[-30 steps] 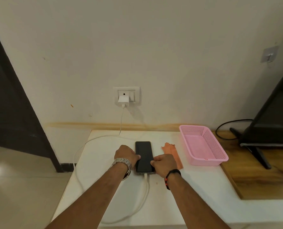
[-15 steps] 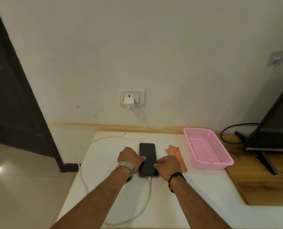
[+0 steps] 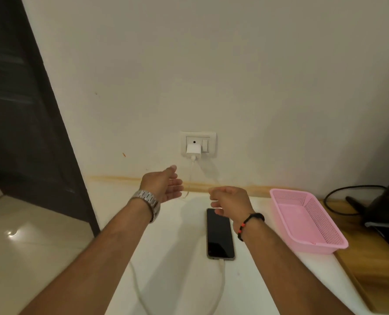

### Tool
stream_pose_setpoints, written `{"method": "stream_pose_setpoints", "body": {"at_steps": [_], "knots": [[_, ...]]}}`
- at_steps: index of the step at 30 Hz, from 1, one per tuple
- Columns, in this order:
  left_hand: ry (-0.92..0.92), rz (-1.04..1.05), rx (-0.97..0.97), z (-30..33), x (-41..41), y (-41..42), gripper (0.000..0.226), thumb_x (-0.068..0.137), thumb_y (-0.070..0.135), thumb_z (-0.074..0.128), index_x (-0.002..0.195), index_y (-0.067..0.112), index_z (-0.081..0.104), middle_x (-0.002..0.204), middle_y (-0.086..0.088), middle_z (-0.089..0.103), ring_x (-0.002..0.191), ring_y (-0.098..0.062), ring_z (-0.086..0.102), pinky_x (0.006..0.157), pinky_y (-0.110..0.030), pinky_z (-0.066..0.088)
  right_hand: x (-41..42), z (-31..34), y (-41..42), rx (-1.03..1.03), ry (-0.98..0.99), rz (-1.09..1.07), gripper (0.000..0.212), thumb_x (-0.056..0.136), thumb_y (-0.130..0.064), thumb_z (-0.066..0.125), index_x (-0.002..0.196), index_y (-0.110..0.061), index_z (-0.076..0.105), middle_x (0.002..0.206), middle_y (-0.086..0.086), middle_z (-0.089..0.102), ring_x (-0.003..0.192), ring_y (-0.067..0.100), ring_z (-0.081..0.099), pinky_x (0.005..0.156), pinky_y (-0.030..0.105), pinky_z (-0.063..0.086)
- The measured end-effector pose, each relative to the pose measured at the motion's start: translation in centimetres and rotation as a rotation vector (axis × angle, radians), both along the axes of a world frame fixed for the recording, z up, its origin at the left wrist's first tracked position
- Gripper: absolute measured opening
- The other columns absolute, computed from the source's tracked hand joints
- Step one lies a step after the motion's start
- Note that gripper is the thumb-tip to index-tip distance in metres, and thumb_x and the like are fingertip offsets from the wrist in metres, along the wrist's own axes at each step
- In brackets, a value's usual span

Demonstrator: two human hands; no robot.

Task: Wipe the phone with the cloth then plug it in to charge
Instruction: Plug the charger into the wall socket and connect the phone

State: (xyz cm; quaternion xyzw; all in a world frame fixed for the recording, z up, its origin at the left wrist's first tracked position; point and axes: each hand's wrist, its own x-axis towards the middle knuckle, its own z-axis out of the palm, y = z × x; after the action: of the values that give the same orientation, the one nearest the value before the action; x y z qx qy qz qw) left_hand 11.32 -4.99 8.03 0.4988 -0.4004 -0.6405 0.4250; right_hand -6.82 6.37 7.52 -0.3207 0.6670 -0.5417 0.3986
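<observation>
Both hands have lifted off the phone (image 3: 220, 234), which lies on the white table (image 3: 173, 251) with its cable (image 3: 220, 280) attached; left hand (image 3: 161, 186) released, right hand (image 3: 231, 201) loosely curled, empty; charging looks done.

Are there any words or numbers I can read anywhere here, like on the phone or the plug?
None can be read.
phone: screen is dark, no text shows.
charger and wall socket: plain white, no readable label.
pink basket: a tiny red mark near its front corner, too small to read.
watch on the left wrist: face not visible.
</observation>
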Motion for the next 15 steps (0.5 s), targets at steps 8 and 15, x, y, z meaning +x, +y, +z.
{"method": "stream_pose_setpoints", "body": {"at_steps": [8, 15], "knots": [[0.067, -0.066, 0.083, 1.7, -1.4, -5.6, 0.051, 0.093, 0.04, 0.076, 0.113, -0.005, 0.063, 0.108, -0.025, 0.075, 0.095, -0.038, 0.078, 0.076, -0.047, 0.065, 2.0, 4.0, -5.8, -0.001, -0.135, 0.014, 0.017, 0.092, -0.026, 0.074, 0.098, -0.01, 0.072, 0.097, 0.008, 0.078, 0.081, 0.019, 0.072, 0.079, 0.034, 0.062], [0.022, -0.184, 0.107, 2.4, -3.7, -7.5, 0.054, 0.092, 0.045, 0.076, 0.109, -0.004, 0.061, 0.106, -0.024, 0.077, 0.088, -0.034, 0.079, 0.065, -0.044, 0.066, 2.4, 4.1, -8.8, 0.042, -0.207, -0.018, 0.026, 0.093, -0.029, 0.073, 0.111, -0.01, 0.072, 0.096, 0.006, 0.075, 0.081, 0.018, 0.07, 0.072, 0.031, 0.059]]}}
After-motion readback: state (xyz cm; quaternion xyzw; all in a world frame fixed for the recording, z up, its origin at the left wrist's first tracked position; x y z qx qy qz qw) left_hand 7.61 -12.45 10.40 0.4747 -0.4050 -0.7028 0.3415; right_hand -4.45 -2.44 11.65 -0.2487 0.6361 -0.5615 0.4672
